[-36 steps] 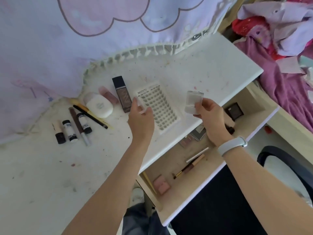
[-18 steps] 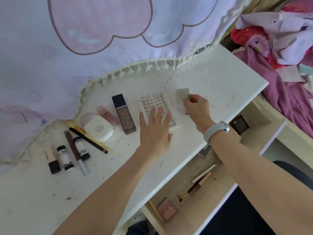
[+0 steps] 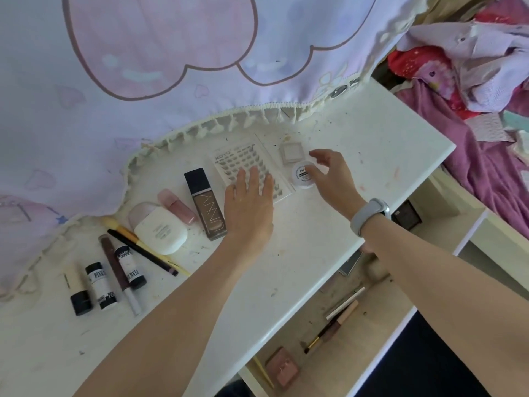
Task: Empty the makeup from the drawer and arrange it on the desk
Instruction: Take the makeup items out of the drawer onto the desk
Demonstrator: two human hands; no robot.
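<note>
My left hand (image 3: pixel 248 207) lies flat with fingers spread on the near end of the clear lash tray (image 3: pixel 239 161) on the white desk (image 3: pixel 300 253). To its right, my right hand (image 3: pixel 332 176) hovers open, fingertips at a small white round jar (image 3: pixel 300 173). A small clear square compact (image 3: pixel 292 151) lies just behind the jar, free of the hand. A brown foundation bottle (image 3: pixel 204 203) stands in line left of the tray. The open drawer (image 3: pixel 357 325) below the desk edge holds a pink compact (image 3: pixel 282 368), slim pencils (image 3: pixel 340 313) and a dark palette (image 3: pixel 406 216).
A white oval bottle (image 3: pixel 160 230), pink tube (image 3: pixel 177 206), pencils and several small tubes (image 3: pixel 100 285) lie in a row on the left. A lilac curtain (image 3: pixel 171 67) hangs over the desk's back edge. A bed with heaped clothes (image 3: pixel 472 67) is at right.
My right hand has set the clear compact down behind the tray and let go; a white jar now sits beside it. My left hand stays flat on the lash tray.
</note>
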